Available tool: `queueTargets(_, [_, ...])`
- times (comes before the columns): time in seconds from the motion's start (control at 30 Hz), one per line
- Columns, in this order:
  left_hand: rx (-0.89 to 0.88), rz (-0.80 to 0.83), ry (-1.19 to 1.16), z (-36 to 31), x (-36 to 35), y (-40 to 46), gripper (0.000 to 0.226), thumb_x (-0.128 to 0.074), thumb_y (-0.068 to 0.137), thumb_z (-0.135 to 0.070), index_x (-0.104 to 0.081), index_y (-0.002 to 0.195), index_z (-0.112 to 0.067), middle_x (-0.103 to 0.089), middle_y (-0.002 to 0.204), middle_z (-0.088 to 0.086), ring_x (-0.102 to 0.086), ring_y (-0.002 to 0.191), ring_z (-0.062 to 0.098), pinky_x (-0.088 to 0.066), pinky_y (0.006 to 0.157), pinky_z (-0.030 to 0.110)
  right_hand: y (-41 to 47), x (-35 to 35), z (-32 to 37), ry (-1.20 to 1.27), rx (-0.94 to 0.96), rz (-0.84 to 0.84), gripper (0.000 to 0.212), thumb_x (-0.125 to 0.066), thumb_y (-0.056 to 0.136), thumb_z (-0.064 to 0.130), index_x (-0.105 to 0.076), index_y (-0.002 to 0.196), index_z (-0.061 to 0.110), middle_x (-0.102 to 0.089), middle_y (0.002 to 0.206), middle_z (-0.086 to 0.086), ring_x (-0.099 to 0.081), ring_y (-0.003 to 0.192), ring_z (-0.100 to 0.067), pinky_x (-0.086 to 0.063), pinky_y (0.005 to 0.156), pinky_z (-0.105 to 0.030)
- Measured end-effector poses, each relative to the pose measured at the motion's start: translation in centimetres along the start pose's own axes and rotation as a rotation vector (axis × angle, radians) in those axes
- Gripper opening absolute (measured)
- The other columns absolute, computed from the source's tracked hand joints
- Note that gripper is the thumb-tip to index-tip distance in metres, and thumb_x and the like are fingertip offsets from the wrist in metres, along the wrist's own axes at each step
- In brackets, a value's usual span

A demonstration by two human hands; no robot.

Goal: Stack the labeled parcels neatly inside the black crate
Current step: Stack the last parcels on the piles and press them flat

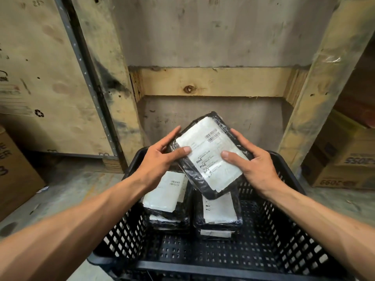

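Note:
A black-wrapped parcel [210,157] with a white shipping label is held tilted above the far end of the black crate [269,238]. My left hand [162,159] grips its left edge, thumb on the label. My right hand [253,163] holds its right edge, thumb also on the label. Inside the crate, two stacks of similar labeled parcels stand side by side: the left stack [166,197] and the right stack [219,211], partly hidden under the held parcel.
The crate sits on a concrete floor [67,191] in front of a wooden pallet frame [215,82] leaning on a wall. Cardboard boxes stand at the left [14,169] and right [345,159]. The near half of the crate floor is bare.

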State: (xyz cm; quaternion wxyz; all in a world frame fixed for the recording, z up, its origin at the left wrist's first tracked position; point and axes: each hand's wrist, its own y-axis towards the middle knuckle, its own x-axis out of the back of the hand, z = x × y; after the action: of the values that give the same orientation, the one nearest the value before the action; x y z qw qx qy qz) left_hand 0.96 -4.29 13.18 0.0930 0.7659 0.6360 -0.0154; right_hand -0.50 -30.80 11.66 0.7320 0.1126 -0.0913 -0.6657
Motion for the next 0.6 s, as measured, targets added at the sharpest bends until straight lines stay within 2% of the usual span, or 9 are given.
queueTargets(0.1, [0.008, -0.035, -0.079, 1.1, -0.7, 0.4, 0.096, -0.097, 0.065, -0.021, -0.049, 0.144, -0.050, -0.075, 0.123, -0.007, -0.075, 0.106, 0.028, -0.062, 0.083, 0.046, -0.8, -1.0, -1.2, 0.099, -0.012, -0.012, 0.074, -0.092, 0.076, 0.026, -0.062, 0.140, 0.048, -0.075, 0.122, 0.022, -0.074, 0.111, -0.010, -0.063, 0.082, -0.027])
queueTargets(0.17, [-0.022, -0.056, -0.029, 1.3, -0.5, 0.6, 0.084, -0.091, 0.074, -0.012, -0.055, 0.142, -0.046, -0.077, 0.116, -0.012, -0.077, 0.102, 0.024, -0.063, 0.079, 0.039, -1.3, -1.1, -1.4, -0.005, -0.019, 0.057, 0.082, -0.088, 0.081, 0.038, -0.047, 0.150, 0.054, -0.069, 0.125, 0.035, -0.071, 0.113, -0.001, -0.063, 0.082, -0.024])
queueTargets(0.23, [-0.035, -0.081, 0.008, 1.2, -0.1, 0.5, 0.065, -0.084, 0.080, -0.006, -0.067, 0.132, -0.039, -0.077, 0.117, -0.007, -0.076, 0.102, 0.021, -0.062, 0.080, 0.032, -1.4, -0.6, -1.2, -0.195, -0.053, 0.197, 0.090, -0.083, 0.081, 0.058, -0.027, 0.151, 0.069, -0.054, 0.144, 0.038, -0.062, 0.130, -0.004, -0.061, 0.097, -0.042])
queueTargets(0.3, [-0.028, -0.063, 0.047, 1.1, 0.3, 0.4, 0.050, -0.082, 0.082, -0.004, -0.074, 0.122, -0.034, -0.079, 0.113, -0.001, -0.076, 0.099, 0.020, -0.062, 0.080, 0.029, -1.1, 0.3, -1.2, -0.326, -0.084, 0.291, 0.095, -0.080, 0.078, 0.067, -0.016, 0.149, 0.075, -0.037, 0.163, 0.026, -0.045, 0.148, -0.015, -0.043, 0.115, -0.059])
queueTargets(0.33, [-0.020, -0.048, 0.061, 1.1, 0.3, 0.3, 0.046, -0.081, 0.083, -0.004, -0.076, 0.120, -0.032, -0.080, 0.110, 0.000, -0.076, 0.096, 0.019, -0.061, 0.079, 0.027, -1.0, 0.5, -1.3, -0.328, -0.089, 0.325, 0.097, -0.080, 0.079, 0.065, -0.014, 0.149, 0.075, -0.036, 0.164, 0.024, -0.044, 0.148, -0.014, -0.041, 0.117, -0.057])
queueTargets(0.37, [-0.012, -0.037, 0.066, 1.1, 0.3, 0.3, 0.044, -0.081, 0.083, -0.004, -0.077, 0.119, -0.030, -0.080, 0.109, 0.000, -0.076, 0.094, 0.018, -0.061, 0.078, 0.026, -1.0, 0.6, -1.5, -0.305, -0.091, 0.355, 0.097, -0.082, 0.080, 0.062, -0.016, 0.150, 0.074, -0.040, 0.161, 0.028, -0.048, 0.144, -0.007, -0.045, 0.116, -0.048])
queueTargets(0.47, [-0.013, -0.050, 0.068, 1.9, 0.1, 0.2, 0.046, -0.080, 0.086, -0.009, -0.073, 0.127, -0.029, -0.079, 0.112, -0.004, -0.076, 0.100, 0.017, -0.061, 0.078, 0.024, -1.2, 0.3, -2.3, -0.239, -0.094, 0.374, 0.090, -0.083, 0.084, 0.051, -0.027, 0.152, 0.067, -0.047, 0.145, 0.046, -0.054, 0.130, 0.012, -0.051, 0.098, -0.014])
queueTargets(0.53, [-0.003, -0.055, 0.056, 2.5, -0.3, 0.0, 0.063, -0.081, 0.087, -0.013, -0.059, 0.141, -0.035, -0.077, 0.112, -0.018, -0.075, 0.106, 0.012, -0.061, 0.078, 0.023, -1.6, 0.1, -2.9, -0.188, -0.111, 0.337, 0.086, -0.084, 0.085, 0.046, -0.033, 0.152, 0.064, -0.049, 0.143, 0.046, -0.055, 0.130, 0.011, -0.051, 0.094, -0.011])
queueTargets(0.6, [0.029, -0.025, 0.089, 3.3, -0.4, -0.3, 0.084, -0.082, 0.087, -0.018, -0.037, 0.153, -0.044, -0.074, 0.105, -0.033, -0.074, 0.102, 0.001, -0.060, 0.075, 0.019, -1.9, 0.2, -3.3, -0.153, -0.132, 0.286, 0.084, -0.083, 0.087, 0.040, -0.035, 0.152, 0.062, -0.052, 0.141, 0.045, -0.056, 0.128, 0.011, -0.052, 0.092, -0.012])
